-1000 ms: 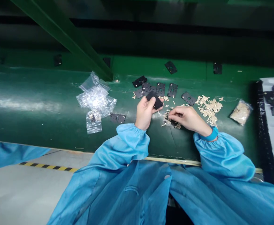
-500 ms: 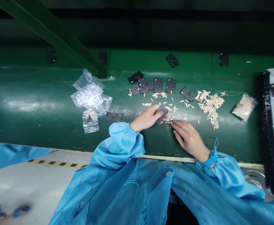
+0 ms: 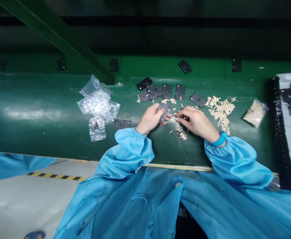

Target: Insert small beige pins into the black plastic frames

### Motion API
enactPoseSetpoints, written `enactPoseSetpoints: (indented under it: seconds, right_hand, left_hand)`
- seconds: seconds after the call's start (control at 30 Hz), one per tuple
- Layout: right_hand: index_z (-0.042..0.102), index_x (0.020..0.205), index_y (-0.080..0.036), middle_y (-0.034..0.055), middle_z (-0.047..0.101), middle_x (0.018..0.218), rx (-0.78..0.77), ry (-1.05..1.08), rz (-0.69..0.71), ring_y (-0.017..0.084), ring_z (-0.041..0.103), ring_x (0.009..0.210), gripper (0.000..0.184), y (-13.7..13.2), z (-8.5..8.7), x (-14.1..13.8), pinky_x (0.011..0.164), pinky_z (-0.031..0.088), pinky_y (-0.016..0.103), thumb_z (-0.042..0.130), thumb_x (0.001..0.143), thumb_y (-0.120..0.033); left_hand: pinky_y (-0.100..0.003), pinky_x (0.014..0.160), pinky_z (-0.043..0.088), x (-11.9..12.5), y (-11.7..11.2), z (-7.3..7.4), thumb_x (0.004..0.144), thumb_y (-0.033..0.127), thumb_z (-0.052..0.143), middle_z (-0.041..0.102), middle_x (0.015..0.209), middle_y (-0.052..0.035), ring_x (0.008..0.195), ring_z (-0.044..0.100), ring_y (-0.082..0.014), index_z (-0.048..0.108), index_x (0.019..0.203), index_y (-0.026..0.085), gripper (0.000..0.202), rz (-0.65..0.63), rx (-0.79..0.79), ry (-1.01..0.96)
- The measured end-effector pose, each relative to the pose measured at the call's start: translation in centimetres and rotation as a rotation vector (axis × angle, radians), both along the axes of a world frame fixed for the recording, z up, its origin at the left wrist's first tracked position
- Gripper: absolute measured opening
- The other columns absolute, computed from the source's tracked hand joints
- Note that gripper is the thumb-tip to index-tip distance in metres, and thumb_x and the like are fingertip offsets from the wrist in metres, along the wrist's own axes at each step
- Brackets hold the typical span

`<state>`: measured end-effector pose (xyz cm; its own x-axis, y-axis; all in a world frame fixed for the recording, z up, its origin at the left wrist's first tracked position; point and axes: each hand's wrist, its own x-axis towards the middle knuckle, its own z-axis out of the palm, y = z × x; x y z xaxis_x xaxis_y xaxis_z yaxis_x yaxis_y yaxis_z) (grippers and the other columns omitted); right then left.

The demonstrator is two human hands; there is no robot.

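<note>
My left hand [image 3: 150, 118] is closed round a flat dark grey plastic plate [image 3: 163, 111], thumb on top and fingertips showing past its right edge. Just right of it, my right hand [image 3: 196, 121] has thumb and forefinger pinched low over small cream-coloured pieces [image 3: 178, 126]; whatever is between the fingertips is too small to make out. A few tiny dark bits lie among those pieces. Beyond the hands, several black plastic plates [image 3: 166, 91] with cut-outs lie in a loose row, one of them [image 3: 197, 100] near my right hand.
A larger heap of cream pieces [image 3: 221, 111] lies to the right, with a filled clear bag [image 3: 255, 113] beyond it. Clear plastic bags [image 3: 98, 103] are piled at left beside a black plate [image 3: 122, 124]. A green beam [image 3: 68, 39] slants overhead; a white tray [image 3: 286, 124] stands at far right.
My left hand has drawn the plate slightly left and up. My right hand has lifted away from the near bits and moved up to the cream pieces, uncovering some below.
</note>
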<state>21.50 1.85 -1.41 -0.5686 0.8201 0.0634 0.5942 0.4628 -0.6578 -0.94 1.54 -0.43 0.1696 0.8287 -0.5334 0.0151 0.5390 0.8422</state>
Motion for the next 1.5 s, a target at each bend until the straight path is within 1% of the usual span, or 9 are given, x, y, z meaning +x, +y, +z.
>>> enactPoseSetpoints:
  seconds: [0.17,0.3,0.43,0.57,0.73,0.97,1.13,1.33,1.5]
  right_hand:
    - [0.067,0.097,-0.019,0.0099,0.063,0.095,0.029,-0.039,-0.034,0.026,0.061,0.092,0.011,-1.0,-0.7,-1.3,0.082,0.050,0.038,0.057,0.100,-0.022]
    - [0.064,0.093,-0.019,0.0088,0.061,0.092,-0.011,-0.007,-0.028,0.024,0.059,0.087,0.016,-1.2,-0.8,-1.0,0.078,0.048,0.036,0.052,0.103,-0.022]
    - [0.065,0.091,-0.020,0.0056,0.062,0.088,-0.097,0.134,-0.105,0.019,0.057,0.078,0.014,-0.7,-0.2,0.7,0.070,0.045,0.032,0.057,0.101,-0.026]
    - [0.065,0.093,-0.020,0.0036,0.064,0.084,-0.318,0.306,-0.290,0.015,0.056,0.070,0.016,-0.2,0.2,2.2,0.062,0.044,0.029,0.064,0.097,-0.034]
    - [0.062,0.094,-0.019,0.0025,0.070,0.080,-0.584,0.519,-0.357,0.011,0.055,0.060,0.027,0.0,-0.1,1.9,0.054,0.043,0.025,0.068,0.094,-0.045]
    - [0.071,0.094,-0.018,0.0013,0.069,0.077,-0.582,0.578,-0.396,0.011,0.058,0.062,0.032,-0.2,-0.4,1.0,0.056,0.049,0.026,0.083,0.081,-0.045]
    - [0.066,0.106,-0.021,0.0014,0.069,0.085,-0.574,0.655,-0.377,0.014,0.064,0.073,0.040,-0.5,-0.8,-0.2,0.068,0.055,0.030,0.085,0.078,-0.042]
    - [0.054,0.113,-0.022,-0.0003,0.070,0.085,-0.484,0.559,-0.290,0.013,0.062,0.069,0.039,-1.0,-1.3,-1.6,0.065,0.051,0.028,0.077,0.086,-0.039]
    - [0.053,0.115,-0.023,0.0000,0.071,0.086,-0.446,0.459,-0.270,0.013,0.061,0.067,0.037,-1.3,-0.9,-1.7,0.063,0.050,0.029,0.074,0.089,-0.037]
  left_hand:
    - [-0.027,0.068,0.062,0.0,-0.3,0.0,0.098,0.016,0.048,0.080,0.089,-0.0112,0.080,0.077,-0.0168,0.058,0.095,0.016,0.010,-0.129,-0.098,-0.041]
    - [-0.029,0.073,0.062,0.2,-0.2,-0.1,0.098,0.015,0.046,0.080,0.091,-0.0114,0.077,0.076,-0.0156,0.057,0.096,0.016,0.011,-0.084,-0.097,-0.062]
    - [-0.028,0.063,0.061,0.0,0.1,0.1,0.099,0.021,0.046,0.080,0.093,-0.0114,0.074,0.075,-0.0168,0.053,0.099,0.017,0.009,-0.021,-0.082,-0.086]
    - [-0.027,0.061,0.061,-0.3,0.3,0.2,0.099,0.025,0.046,0.080,0.092,-0.0100,0.075,0.075,-0.0171,0.052,0.100,0.018,0.009,0.083,-0.010,-0.068]
    - [-0.026,0.060,0.061,-0.4,0.0,0.3,0.098,0.023,0.048,0.080,0.093,-0.0123,0.076,0.076,-0.0177,0.052,0.097,0.017,0.008,-0.123,-0.110,-0.032]
    - [-0.024,0.059,0.059,-0.2,0.1,0.1,0.100,0.029,0.050,0.079,0.094,-0.0100,0.074,0.074,-0.0148,0.052,0.101,0.018,0.012,0.016,0.054,-0.044]
    - [-0.019,0.047,0.044,1.3,-0.5,-0.6,0.098,0.032,0.052,0.077,0.092,-0.0056,0.061,0.063,-0.0105,0.054,0.104,0.019,0.015,0.024,0.167,-0.016]
    - [-0.028,0.079,0.052,2.0,-1.1,-1.0,0.082,0.030,0.076,0.073,0.093,-0.0021,0.083,0.065,-0.0159,0.061,0.098,0.019,0.024,-0.003,0.412,0.241]
    - [-0.027,0.076,0.048,1.6,-1.0,-0.9,0.082,0.030,0.075,0.067,0.086,0.0005,0.081,0.060,-0.0162,0.063,0.096,0.019,0.021,-0.063,0.453,0.395]
